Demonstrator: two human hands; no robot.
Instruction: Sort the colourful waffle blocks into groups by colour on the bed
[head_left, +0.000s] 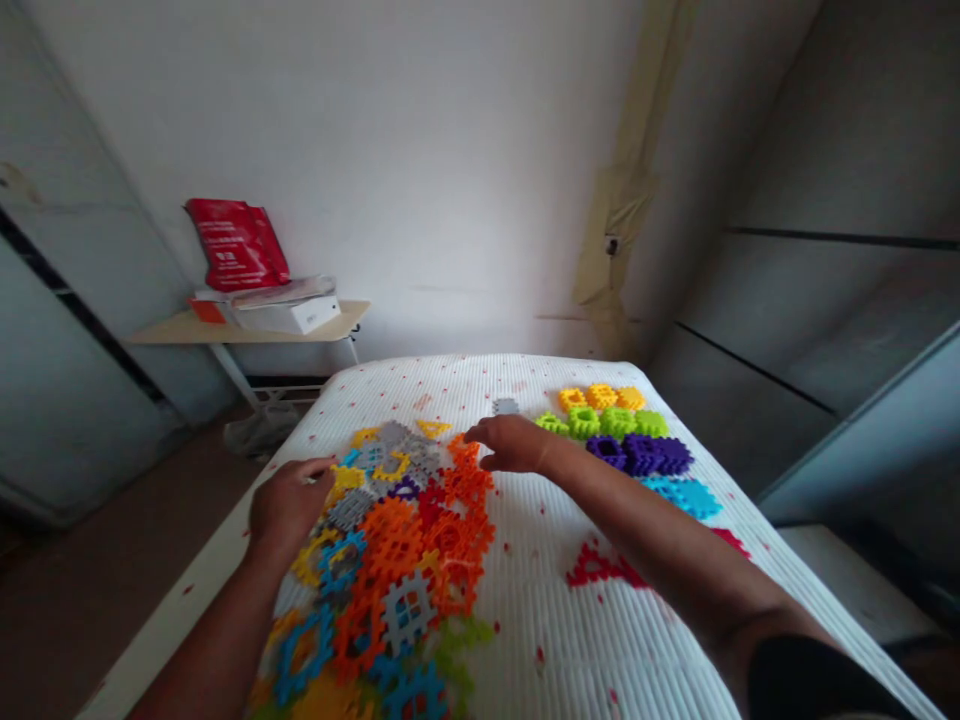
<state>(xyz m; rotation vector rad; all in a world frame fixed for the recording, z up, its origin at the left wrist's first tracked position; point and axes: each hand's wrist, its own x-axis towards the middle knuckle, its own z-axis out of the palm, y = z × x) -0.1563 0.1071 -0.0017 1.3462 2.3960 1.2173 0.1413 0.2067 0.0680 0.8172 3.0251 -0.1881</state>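
A mixed pile of interlocking plastic tiles (397,560) in orange, grey, blue, yellow and green lies on a white mattress (540,600). My left hand (289,505) rests on the pile's left edge, fingers curled over yellow and grey pieces. My right hand (510,443) reaches to the pile's far edge, fingers bent down onto an orange tile (465,455). To the right lie sorted groups: yellow tiles (600,397), green tiles (600,422), purple tiles (641,455), blue tiles (686,495) and red tiles (596,568). A lone grey tile (505,406) lies beyond my right hand.
A small table (247,328) stands at the back left with a red bag (236,243) and white boxes on it. A white wall is behind the mattress. Grey panels line the right side. The floor shows at the left.
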